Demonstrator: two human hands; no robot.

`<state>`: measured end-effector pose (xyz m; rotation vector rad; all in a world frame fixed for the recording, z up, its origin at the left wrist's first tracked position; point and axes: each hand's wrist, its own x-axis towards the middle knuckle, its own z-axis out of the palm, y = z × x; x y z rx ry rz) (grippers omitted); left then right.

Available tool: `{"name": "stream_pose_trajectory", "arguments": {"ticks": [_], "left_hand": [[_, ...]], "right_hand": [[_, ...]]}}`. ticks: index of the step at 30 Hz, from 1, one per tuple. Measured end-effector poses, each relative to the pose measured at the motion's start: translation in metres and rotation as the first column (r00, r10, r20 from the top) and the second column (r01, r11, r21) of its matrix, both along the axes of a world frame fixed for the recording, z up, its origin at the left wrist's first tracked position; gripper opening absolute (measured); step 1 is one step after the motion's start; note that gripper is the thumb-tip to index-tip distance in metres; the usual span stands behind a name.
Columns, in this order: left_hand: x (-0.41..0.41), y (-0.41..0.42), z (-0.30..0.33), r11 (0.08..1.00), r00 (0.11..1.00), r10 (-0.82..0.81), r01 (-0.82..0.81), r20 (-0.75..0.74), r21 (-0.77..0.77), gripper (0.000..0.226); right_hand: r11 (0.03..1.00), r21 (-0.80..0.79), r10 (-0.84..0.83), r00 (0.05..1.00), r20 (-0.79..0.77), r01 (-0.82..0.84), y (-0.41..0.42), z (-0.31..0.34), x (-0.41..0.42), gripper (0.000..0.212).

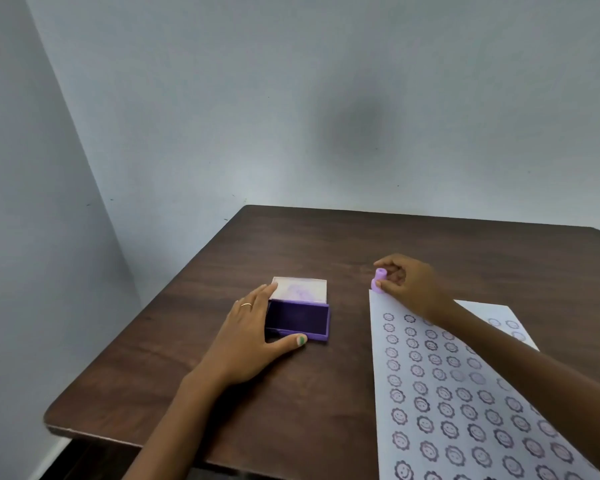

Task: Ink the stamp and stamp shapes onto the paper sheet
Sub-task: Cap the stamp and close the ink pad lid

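Note:
A small lilac stamp (378, 280) stands at the far left corner of the white paper sheet (440, 403), pinched by the fingers of my right hand (407, 284). The sheet lies on the right of the table and carries several rows of purple smiling-flower prints. An open purple ink pad (300, 318), its pale lid folded back behind it, rests left of the sheet. My left hand (248, 336) lies flat against the pad's left side, thumb pressed along its front edge, fingers along the lid.
A dark brown wooden table (291, 251) stands in a corner of pale grey walls (222, 98). Its rounded left front corner is near the bottom left of the view. My right forearm crosses over the sheet's right half.

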<state>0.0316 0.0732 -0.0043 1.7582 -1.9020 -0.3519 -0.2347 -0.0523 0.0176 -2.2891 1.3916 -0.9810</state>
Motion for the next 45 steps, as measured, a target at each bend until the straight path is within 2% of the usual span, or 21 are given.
{"name": "stream_pose_trajectory", "arguments": {"ticks": [5, 8, 11, 13, 17, 23, 29, 45], "left_hand": [[-0.001, -0.001, -0.005, 1.000, 0.999, 0.008, -0.007, 0.053, -0.023, 0.093], [0.000, -0.002, -0.007, 1.000, 0.997, 0.028, -0.028, 0.069, -0.003, 0.094], [-0.001, -0.003, -0.007, 0.998, 0.993, 0.056, -0.058, 0.108, 0.015, 0.097], [-0.001, -0.003, -0.007, 0.997, 0.991, 0.069, -0.072, 0.111, 0.025, 0.098], [-0.001, -0.002, -0.006, 0.997, 0.991, 0.069, -0.072, 0.112, 0.019, 0.094], [0.000, -0.003, -0.006, 0.998, 0.991, 0.057, -0.059, 0.121, 0.011, 0.084], [0.001, -0.002, -0.004, 0.999, 0.991, 0.040, -0.043, 0.126, 0.019, 0.084], [0.003, -0.004, -0.008, 0.998, 0.998, 0.044, -0.046, 0.053, 0.049, 0.106]], "right_hand": [[0.999, 0.027, -0.039, 0.999, -0.025, 0.039, -0.002, 0.010, 0.005, 0.046], [0.997, -0.069, -0.035, 0.999, -0.019, 0.033, 0.000, 0.025, 0.022, 0.035], [0.991, -0.060, 0.109, 0.981, -0.159, -0.120, 0.000, 0.037, 0.052, 0.021], [0.979, 0.016, 0.199, 0.935, -0.294, -0.204, -0.001, 0.036, 0.074, 0.022], [0.964, 0.179, 0.257, 0.869, -0.423, -0.198, -0.007, 0.029, 0.106, 0.030], [0.969, 0.213, 0.199, 0.897, -0.394, -0.121, -0.010, 0.026, 0.113, 0.015], [0.962, 0.261, 0.176, 0.915, -0.364, -0.081, -0.012, 0.034, 0.099, 0.014], [0.969, 0.058, 0.248, 0.952, -0.180, -0.241, 0.039, 0.049, 0.093, 0.006]]}}
